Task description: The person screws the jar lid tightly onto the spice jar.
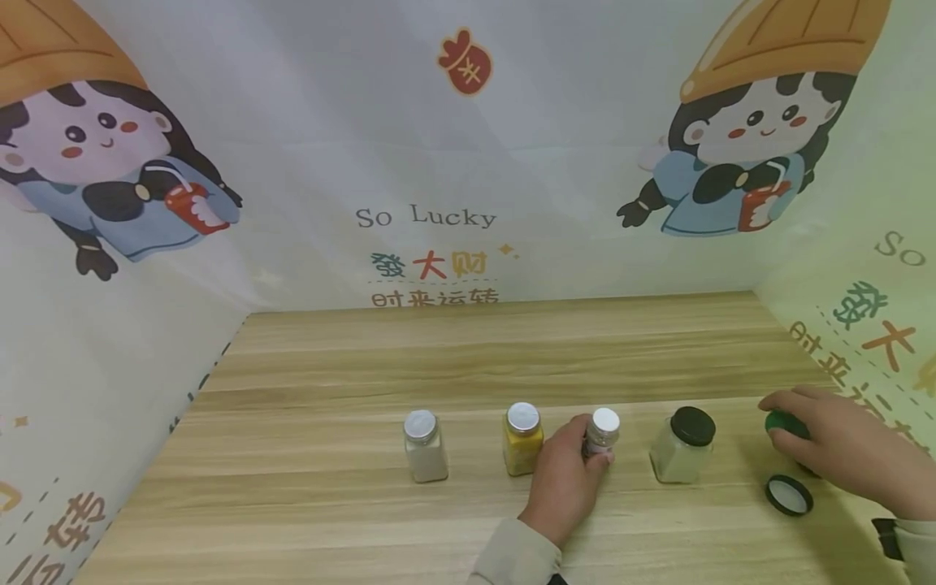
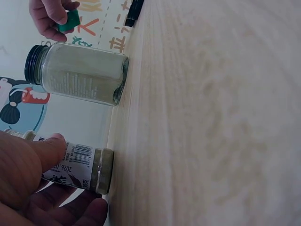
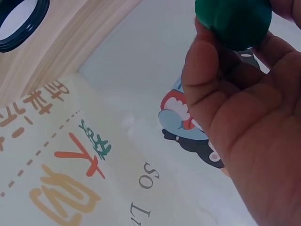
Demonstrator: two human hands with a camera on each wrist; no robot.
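Note:
My left hand [image 1: 565, 483] grips a small spice bottle [image 1: 604, 428] with a white top. The left wrist view shows its barcoded label, and the bottle [image 2: 77, 162] stands upright at the table surface. At the right, my right hand [image 1: 851, 443] holds a green cap [image 1: 786, 423] between thumb and fingers. In the right wrist view the cap [image 3: 235, 21] is round and partly cut off by the frame. Between the hands stands a clear glass jar [image 1: 676, 455] with a black lid. A loose black lid [image 1: 789, 495] lies on the table below my right hand.
Left of my left hand stand a silver-capped jar of yellow contents [image 1: 521, 447] and a silver-capped jar of pale contents [image 1: 426, 455]. The wooden table [image 1: 329, 366] is bordered by a printed cloth backdrop [image 1: 570, 146] behind and at both sides.

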